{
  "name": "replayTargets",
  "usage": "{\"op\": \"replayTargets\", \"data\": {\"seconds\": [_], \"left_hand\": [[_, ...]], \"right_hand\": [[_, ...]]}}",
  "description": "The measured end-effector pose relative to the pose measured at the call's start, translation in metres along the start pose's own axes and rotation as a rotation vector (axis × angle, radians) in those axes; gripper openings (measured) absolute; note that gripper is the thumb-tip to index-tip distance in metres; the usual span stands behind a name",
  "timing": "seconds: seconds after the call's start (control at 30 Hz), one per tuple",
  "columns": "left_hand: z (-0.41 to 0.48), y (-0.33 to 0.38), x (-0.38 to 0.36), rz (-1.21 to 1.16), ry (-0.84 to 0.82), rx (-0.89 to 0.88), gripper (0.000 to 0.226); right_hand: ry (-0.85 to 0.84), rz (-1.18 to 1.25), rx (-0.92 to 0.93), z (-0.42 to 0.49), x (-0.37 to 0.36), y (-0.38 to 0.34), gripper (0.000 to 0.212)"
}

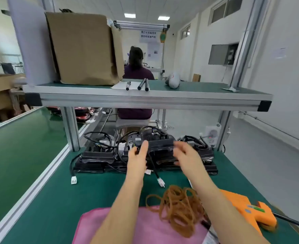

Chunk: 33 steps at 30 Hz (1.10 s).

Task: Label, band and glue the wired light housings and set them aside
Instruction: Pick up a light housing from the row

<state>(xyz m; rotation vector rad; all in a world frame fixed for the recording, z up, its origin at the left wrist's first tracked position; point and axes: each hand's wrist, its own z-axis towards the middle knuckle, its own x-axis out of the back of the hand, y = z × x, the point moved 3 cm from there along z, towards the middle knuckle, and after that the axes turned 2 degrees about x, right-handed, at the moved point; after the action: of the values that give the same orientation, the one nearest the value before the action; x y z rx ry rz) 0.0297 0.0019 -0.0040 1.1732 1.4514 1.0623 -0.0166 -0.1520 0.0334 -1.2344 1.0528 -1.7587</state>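
Black housing sat on the stack at frame centre, far end of the tabletop. Left hand lay straight-fingered against its left end. Right hand was open and blurred, just beside its right end. Judged step: setting aside or fetching, unclear which. Next move would need a two-sided hold clear of the wire.

Your left hand lies with straight fingers against the left end of a black light housing. That housing sits on top of the row of wired housings at the back of the green bench. Your right hand is blurred, fingers spread, just beside the housing's right end; whether it touches cannot be told. A black lead runs from the housing down to a white connector. Nearer you, a heap of brown rubber bands lies partly on a pink cloth, with an orange glue gun to its right. On the shelf above stand a cardboard box and some pens.
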Motion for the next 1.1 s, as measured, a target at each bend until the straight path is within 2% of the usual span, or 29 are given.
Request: {"op": "replayTargets", "data": {"seconds": [0.07,0.13,0.23,0.3,0.43,0.5,0.6,0.7,0.77,0.93,1.1], "left_hand": [[0.024,0.012,-0.003,0.046,-0.009,0.033,0.084],[0.044,0.023,-0.005,0.07,-0.036,0.089,0.082],[0.061,0.021,-0.009,0.124,-0.094,0.147,0.07],[0.068,0.02,-0.012,0.055,-0.112,0.171,0.052],[0.072,0.025,-0.013,-0.056,-0.066,0.139,0.018],[0.066,0.034,-0.011,-0.062,-0.061,0.061,0.012],[0.041,0.051,-0.001,-0.077,-0.087,-0.044,0.01],[-0.002,0.06,0.021,-0.069,-0.123,-0.094,0.015],[-0.034,0.055,0.042,-0.057,-0.147,-0.098,0.017],[-0.111,0.02,0.089,0.023,-0.226,-0.016,0.016],[-0.149,-0.012,0.125,0.148,-0.327,0.152,0.022]], "right_hand": [[0.044,-0.065,-0.044,0.035,0.001,-0.002,0.038],[0.017,-0.059,-0.131,0.065,-0.003,-0.003,0.042],[-0.079,-0.003,-0.363,0.085,-0.016,0.01,0.042],[-0.102,0.05,-0.422,0.09,-0.019,0.014,0.032],[-0.056,0.041,-0.319,0.089,-0.017,0.016,0.025],[-0.049,0.016,-0.219,0.08,-0.014,0.01,0.026],[-0.036,0.093,-0.148,0.058,-0.007,-0.006,0.038],[-0.057,0.163,-0.095,0.016,0.0,-0.028,0.036],[-0.122,0.282,-0.133,-0.02,0.0,-0.033,0.031],[-0.291,0.566,-0.255,-0.115,-0.02,-0.01,0.046],[-0.237,0.631,-0.379,-0.183,-0.036,0.031,0.052]]}}
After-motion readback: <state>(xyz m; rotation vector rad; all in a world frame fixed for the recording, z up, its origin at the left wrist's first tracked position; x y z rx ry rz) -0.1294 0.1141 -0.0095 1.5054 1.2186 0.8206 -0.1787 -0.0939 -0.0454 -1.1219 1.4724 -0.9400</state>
